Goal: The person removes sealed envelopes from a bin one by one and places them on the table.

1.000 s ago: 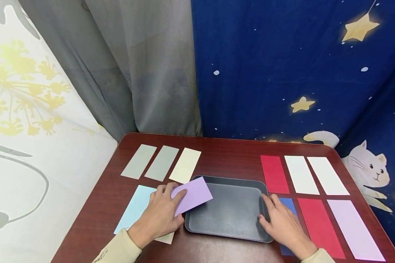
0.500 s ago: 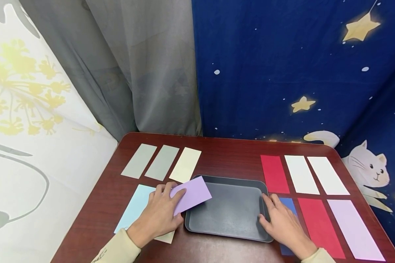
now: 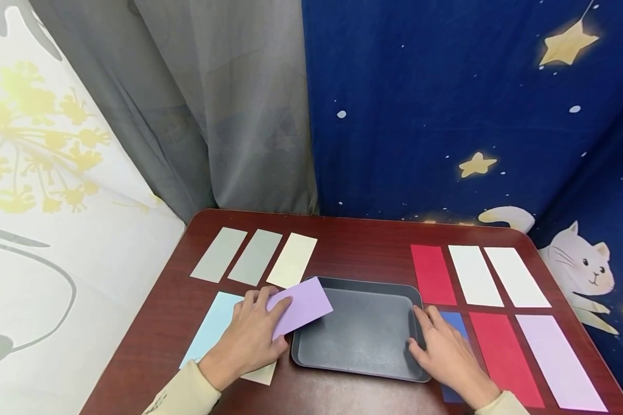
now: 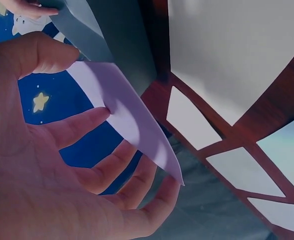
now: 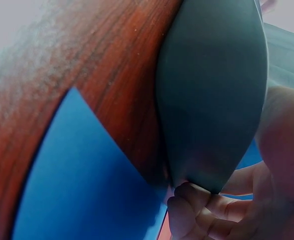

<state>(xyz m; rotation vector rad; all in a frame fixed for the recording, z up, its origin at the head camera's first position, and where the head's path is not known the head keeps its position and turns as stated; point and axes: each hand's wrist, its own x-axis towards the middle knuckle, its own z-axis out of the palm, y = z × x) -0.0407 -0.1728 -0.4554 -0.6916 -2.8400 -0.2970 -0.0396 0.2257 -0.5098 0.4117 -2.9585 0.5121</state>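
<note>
My left hand (image 3: 251, 334) holds a purple paper rectangle (image 3: 307, 305), tilted over the left end of a dark grey tray (image 3: 360, 331). In the left wrist view the thumb is on one edge of the purple paper (image 4: 132, 110) and the fingertips are on the other, bowing it slightly. At the tray's right end, my right hand (image 3: 443, 349) grips the rim. Its fingers press the outer wall of the tray (image 5: 211, 95) in the right wrist view. Beneath the left hand lie a light blue paper (image 3: 210, 328) and a cream paper (image 3: 262, 374), both partly covered.
Two grey-green papers (image 3: 255, 257) and a cream paper (image 3: 292, 260) lie at the back left of the brown table (image 3: 360, 242). Red papers (image 3: 433, 275), white papers (image 3: 476, 276), a lilac paper (image 3: 560, 363) and a blue paper (image 3: 454, 324) lie right of the tray. Curtains (image 3: 259, 109) hang behind.
My left hand and the purple paper have shifted very slightly to the left. The right hand and the tray stay where they were.
</note>
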